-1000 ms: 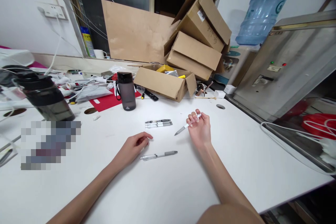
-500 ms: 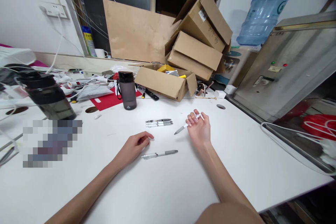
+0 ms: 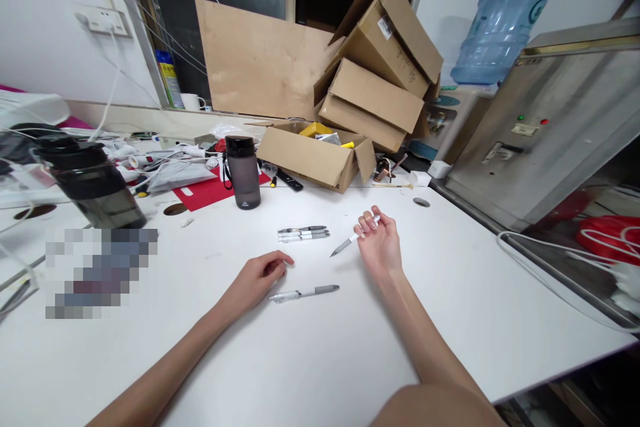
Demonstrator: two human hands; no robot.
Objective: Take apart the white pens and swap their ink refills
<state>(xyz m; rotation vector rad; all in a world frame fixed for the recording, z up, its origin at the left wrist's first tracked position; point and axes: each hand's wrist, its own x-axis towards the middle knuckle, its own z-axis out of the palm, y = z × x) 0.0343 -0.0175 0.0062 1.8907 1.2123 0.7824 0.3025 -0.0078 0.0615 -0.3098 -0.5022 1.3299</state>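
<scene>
My right hand [image 3: 379, 243] holds a white click pen with a grey grip [image 3: 347, 244] tilted above the table. Its fingers curl round the barrel, and my thumb lies at the pen's top end. The grey tip points down and to the left. My left hand [image 3: 260, 279] rests on the table with its fingers loosely bent, index finger stretched out, holding nothing. Just below it, near the wrist, lies another white and grey pen [image 3: 305, 293]. Beyond my hands, several similar pens [image 3: 303, 235] lie side by side, the farthest one darker.
A dark grey bottle [image 3: 243, 173] stands behind the pens, on the edge of a red sheet [image 3: 200, 195]. A larger bottle [image 3: 93, 183] is at left. Cardboard boxes [image 3: 305, 157] stack at the back. A metal cabinet [image 3: 545, 113] borders the table's right side.
My right thumb has shifted onto the pen's top end, and a thin point now shows at the tip. My left hand and the lying pens have stayed put.
</scene>
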